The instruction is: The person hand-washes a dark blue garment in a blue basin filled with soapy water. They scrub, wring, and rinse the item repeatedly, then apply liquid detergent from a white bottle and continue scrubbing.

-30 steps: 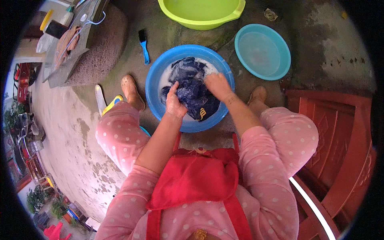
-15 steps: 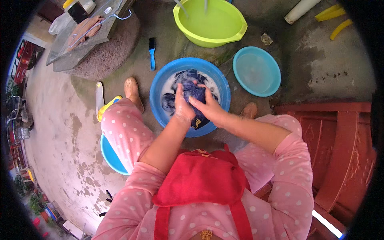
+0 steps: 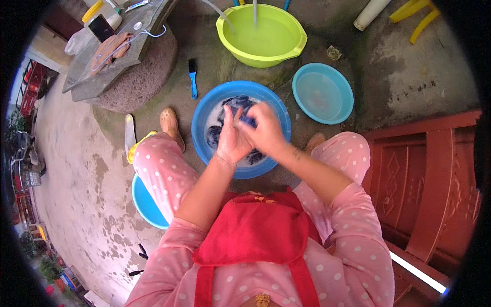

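Observation:
My left hand (image 3: 232, 137) and my right hand (image 3: 263, 128) meet above a round blue basin (image 3: 202, 105) of sudsy water. A bit of wet navy garment (image 3: 248, 121) is pinched between them. The left fingers point up along one side, while the right fingers curl over the cloth, slightly blurred. The rest of the garment lies bunched in the foam, partly hidden beneath my hands and wrists.
Beyond the basin stands a lime-green tub (image 3: 263, 59) of water. To its right is a teal basin (image 3: 323, 94) of cloudy water. A blue brush (image 3: 193, 82) lies left, near a stone slab (image 3: 87, 87). Red wooden panelling (image 3: 409, 179) borders the right.
My right hand has turned and curled over the cloth, hiding more of it. Less of the garment is lifted between my hands. The whole view has shifted slightly.

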Demonstrator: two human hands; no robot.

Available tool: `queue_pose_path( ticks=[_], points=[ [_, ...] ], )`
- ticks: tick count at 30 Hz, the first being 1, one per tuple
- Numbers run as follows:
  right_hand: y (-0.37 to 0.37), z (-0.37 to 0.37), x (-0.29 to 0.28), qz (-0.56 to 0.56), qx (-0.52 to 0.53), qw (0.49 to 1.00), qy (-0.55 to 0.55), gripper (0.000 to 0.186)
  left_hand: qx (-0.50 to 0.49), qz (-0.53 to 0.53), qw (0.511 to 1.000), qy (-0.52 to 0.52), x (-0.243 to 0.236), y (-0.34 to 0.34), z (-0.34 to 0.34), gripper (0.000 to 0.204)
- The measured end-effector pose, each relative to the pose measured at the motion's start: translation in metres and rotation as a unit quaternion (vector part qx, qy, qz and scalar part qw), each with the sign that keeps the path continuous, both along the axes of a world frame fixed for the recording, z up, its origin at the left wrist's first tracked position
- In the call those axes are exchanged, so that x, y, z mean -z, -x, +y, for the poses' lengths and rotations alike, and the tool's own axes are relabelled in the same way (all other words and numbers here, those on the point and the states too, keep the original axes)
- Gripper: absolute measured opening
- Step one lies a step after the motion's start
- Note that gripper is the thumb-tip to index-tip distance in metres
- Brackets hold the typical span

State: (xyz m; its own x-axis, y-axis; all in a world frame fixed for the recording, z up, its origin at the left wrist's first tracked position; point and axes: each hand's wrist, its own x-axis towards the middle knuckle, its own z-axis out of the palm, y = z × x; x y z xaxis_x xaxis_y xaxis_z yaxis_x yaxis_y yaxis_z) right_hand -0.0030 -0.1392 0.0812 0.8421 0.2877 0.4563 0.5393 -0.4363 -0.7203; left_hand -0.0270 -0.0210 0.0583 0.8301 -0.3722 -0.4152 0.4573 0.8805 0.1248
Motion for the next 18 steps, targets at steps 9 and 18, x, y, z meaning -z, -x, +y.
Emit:
queue_pose_path(
  ticks=[9,18],
  points=[
    [-0.028,-0.001,0.03,-0.022,0.063,0.994,0.084,0.024,-0.111,0.038,0.984,-0.134,0.024,-0.004,-0.03,0.031],
    [-0.001,0.021,0.032,-0.065,-0.008,0.997,0.036,0.015,-0.092,-0.056,0.994,-0.025,0.054,-0.013,-0.006,0.029]
  ],
)
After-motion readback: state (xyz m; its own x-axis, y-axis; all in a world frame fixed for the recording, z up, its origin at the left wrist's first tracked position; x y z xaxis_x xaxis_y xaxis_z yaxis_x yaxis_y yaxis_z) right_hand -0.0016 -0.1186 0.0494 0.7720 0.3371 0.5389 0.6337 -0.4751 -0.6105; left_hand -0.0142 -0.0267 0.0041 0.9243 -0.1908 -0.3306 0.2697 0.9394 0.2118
